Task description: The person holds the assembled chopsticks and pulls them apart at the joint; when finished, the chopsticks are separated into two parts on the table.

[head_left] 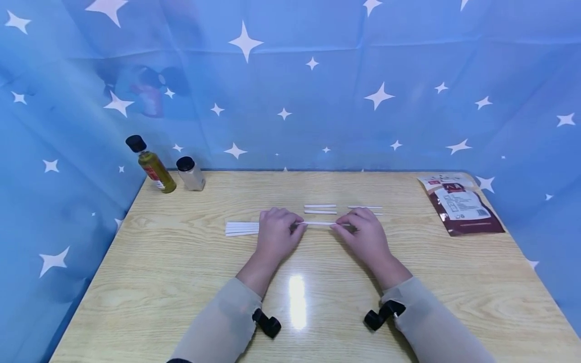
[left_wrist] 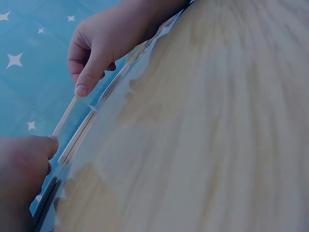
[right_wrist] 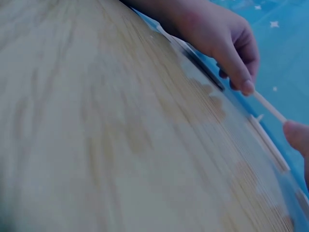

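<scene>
In the head view, a thin white stick (head_left: pixel 320 223) stretches sideways between the two hands. My left hand (head_left: pixel 278 229) pinches its left end between thumb and fingers, and my right hand (head_left: pixel 364 233) pinches the other end. Both wrist views show the pale stick (left_wrist: pixel 64 116) held above the table, with a thumb at each end. Just beyond it lie two similar white sticks (head_left: pixel 320 212), side by side. Further white sticks (head_left: pixel 365 207) lie behind the right hand, partly hidden by it. Beside the left hand is a row of several white sticks (head_left: pixel 241 228), its right end covered by that hand.
At the back left of the wooden table (head_left: pixel 159 282) stand a bottle of yellow-green liquid (head_left: pixel 156 170) with a black cap and a small black-lidded jar (head_left: pixel 191 174). A brown and white food pouch (head_left: pixel 460 204) lies at the back right. A blue star-patterned curtain (head_left: pixel 290 85) hangs behind.
</scene>
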A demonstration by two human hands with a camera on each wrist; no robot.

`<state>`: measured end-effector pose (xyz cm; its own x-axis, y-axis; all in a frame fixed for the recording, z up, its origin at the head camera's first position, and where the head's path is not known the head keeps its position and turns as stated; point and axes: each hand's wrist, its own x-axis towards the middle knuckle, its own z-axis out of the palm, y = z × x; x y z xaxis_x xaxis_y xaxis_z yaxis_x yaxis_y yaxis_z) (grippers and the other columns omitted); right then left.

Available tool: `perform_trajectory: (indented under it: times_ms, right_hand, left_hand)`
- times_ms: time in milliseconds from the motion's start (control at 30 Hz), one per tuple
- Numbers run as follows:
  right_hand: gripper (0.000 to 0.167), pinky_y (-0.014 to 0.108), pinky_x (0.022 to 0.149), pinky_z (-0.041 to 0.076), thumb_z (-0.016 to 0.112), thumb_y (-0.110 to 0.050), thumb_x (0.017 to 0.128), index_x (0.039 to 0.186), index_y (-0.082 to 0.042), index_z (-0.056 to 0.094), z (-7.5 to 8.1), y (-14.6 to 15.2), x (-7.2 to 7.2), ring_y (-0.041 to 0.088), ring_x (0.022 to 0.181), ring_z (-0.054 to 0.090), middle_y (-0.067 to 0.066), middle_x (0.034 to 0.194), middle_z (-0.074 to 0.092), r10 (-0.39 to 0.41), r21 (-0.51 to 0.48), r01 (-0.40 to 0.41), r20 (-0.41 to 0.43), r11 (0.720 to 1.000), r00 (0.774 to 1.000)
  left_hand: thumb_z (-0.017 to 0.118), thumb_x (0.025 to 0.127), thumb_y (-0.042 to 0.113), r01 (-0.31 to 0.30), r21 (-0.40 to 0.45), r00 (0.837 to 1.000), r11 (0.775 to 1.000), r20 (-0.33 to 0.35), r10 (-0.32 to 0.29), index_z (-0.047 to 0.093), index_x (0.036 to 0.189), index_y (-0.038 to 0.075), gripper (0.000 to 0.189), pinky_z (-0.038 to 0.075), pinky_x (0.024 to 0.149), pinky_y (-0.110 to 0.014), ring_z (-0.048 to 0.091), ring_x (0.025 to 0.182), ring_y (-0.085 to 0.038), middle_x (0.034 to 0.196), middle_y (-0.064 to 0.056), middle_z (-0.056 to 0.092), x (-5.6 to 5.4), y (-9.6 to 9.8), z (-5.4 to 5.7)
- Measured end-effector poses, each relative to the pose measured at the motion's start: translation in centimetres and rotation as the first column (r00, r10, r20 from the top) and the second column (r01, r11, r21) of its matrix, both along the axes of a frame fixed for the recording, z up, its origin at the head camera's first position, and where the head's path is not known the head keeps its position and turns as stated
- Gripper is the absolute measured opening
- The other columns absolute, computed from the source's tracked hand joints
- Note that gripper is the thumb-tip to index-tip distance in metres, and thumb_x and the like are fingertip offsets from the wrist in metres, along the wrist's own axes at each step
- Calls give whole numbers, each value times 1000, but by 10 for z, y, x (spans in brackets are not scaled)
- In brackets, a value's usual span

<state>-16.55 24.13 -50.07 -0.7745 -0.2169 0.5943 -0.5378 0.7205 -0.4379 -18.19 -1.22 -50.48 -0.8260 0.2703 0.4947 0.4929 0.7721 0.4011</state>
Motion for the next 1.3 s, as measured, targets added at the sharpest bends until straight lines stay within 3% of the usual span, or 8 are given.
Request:
perform_trajectory:
  times_ms: [233, 533, 867, 1000, 1100, 1300]
  right_hand:
    - [16, 41, 83, 52, 94, -17, 83, 89, -9, 81, -1, 19, 1, 25, 92, 65, 2, 89, 72, -14, 0, 14, 5, 1000, 1000]
    - [16, 31, 78, 46, 94, -12, 82, 88, -8, 80, -2, 39, 4, 20, 84, 62, 1, 86, 70, -27, 3, 27, 3, 1000, 1000]
    - [11, 19, 65, 43, 87, -10, 91, 92, -12, 76, -1, 49, 5, 9, 73, 53, -3, 89, 64, -52, -36, 57, 133, 998, 990]
    - [4, 24, 65, 45, 81, -10, 96, 99, -13, 80, -2, 50, 5, 9, 73, 53, -4, 92, 67, -14, -19, 18, 192, 1000, 981]
    - [7, 28, 65, 46, 79, -11, 99, 104, -13, 82, -3, 50, 7, 10, 75, 53, -4, 96, 69, 14, 11, -17, 214, 1000, 977]
    - [7, 34, 70, 48, 79, -12, 98, 103, -14, 83, -4, 52, 9, 11, 81, 57, -6, 97, 69, 4, 42, -15, 242, 999, 970]
  left_hand:
    - [82, 96, 33, 13, -8, 1000, 1000, -6, -13, 83, 95, 21, 12, 46, 83, -43, 66, 86, -18, 91, 6, 76, 1, 19, 1]
    - [80, 98, 33, 35, -28, 999, 999, 3, -35, 84, 97, 24, 10, 46, 82, -42, 65, 88, -17, 93, 8, 75, 1, 39, -1]
    - [80, 99, 29, 97, 8, 995, 995, 3, -97, 85, 103, 25, 8, 48, 82, -41, 66, 93, -18, 98, 7, 76, -5, 52, 0]
    - [81, 98, 28, 131, 20, 991, 991, 18, -131, 86, 104, 26, 8, 49, 82, -40, 66, 92, -15, 99, 10, 78, -6, 55, -2]
    - [82, 97, 28, 138, 19, 990, 990, 25, -139, 86, 103, 28, 7, 48, 80, -39, 65, 90, -14, 99, 12, 79, -5, 56, -2]
    - [81, 97, 29, 134, 11, 990, 991, 42, -135, 86, 102, 29, 6, 46, 81, -38, 63, 88, -13, 99, 14, 78, -3, 57, -4]
